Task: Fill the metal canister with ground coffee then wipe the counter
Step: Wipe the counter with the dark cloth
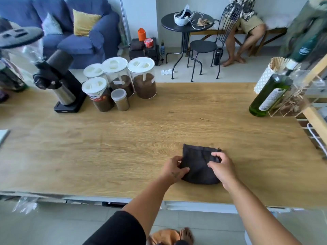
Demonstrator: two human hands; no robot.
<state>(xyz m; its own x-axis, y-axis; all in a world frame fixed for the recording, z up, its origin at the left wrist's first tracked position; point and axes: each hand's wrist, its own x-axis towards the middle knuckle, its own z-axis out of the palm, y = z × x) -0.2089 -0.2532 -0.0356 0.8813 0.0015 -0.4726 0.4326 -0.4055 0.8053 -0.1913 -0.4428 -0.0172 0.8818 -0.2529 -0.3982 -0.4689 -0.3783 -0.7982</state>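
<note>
Cloth (pixel 196 172), dark, folded, near desk (pixel 123 147) edge; I see left hand (pixel 174 169) fingers pinching its left side and right hand (pixel 222 167) fingers gripping its right corner. Far left: canister (pixel 121 103), lidded, among jars (pixel 141 78), beside grinder (pixel 60 80).

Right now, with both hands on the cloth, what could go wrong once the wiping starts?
A wide sweep right could knock over the bottle, which stands beside the clear box.
A sweep to the far left could hit the crowded jars beside the grinder.
The cloth lies near the counter's front edge, so grounds may fall off.
</note>
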